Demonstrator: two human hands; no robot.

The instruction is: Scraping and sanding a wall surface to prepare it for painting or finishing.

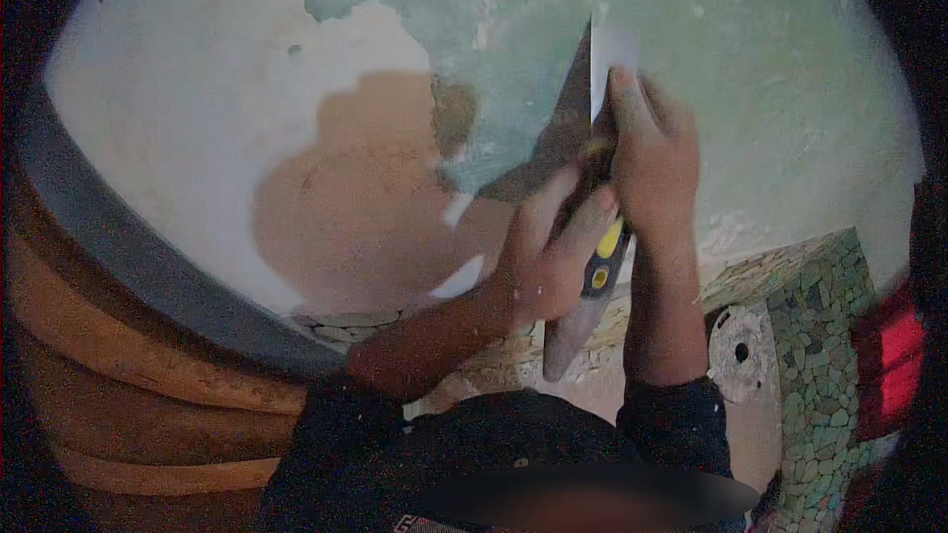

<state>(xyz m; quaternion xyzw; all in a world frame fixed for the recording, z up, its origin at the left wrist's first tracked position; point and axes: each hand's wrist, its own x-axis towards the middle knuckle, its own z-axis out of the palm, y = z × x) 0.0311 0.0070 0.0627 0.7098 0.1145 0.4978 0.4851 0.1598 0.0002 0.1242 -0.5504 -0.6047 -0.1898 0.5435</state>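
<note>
As its blade point(612, 44) looks thin, the scraper point(598, 278), above the wall's point(770, 118) lower edge, seems light, best held by its handle; the left hand point(555, 249) curls blurred fingers round that, the right hand point(660, 160) apparently pinches the blade.

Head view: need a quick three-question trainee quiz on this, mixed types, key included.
1. Choose one: the handle is (a) red and white, (b) black and yellow, (c) plain green.
2. Which hand is nearer the tip of the pale blade?
3. True or false: the wall shows both white and green areas.

Key: 1. b; 2. the right hand; 3. true.
</note>
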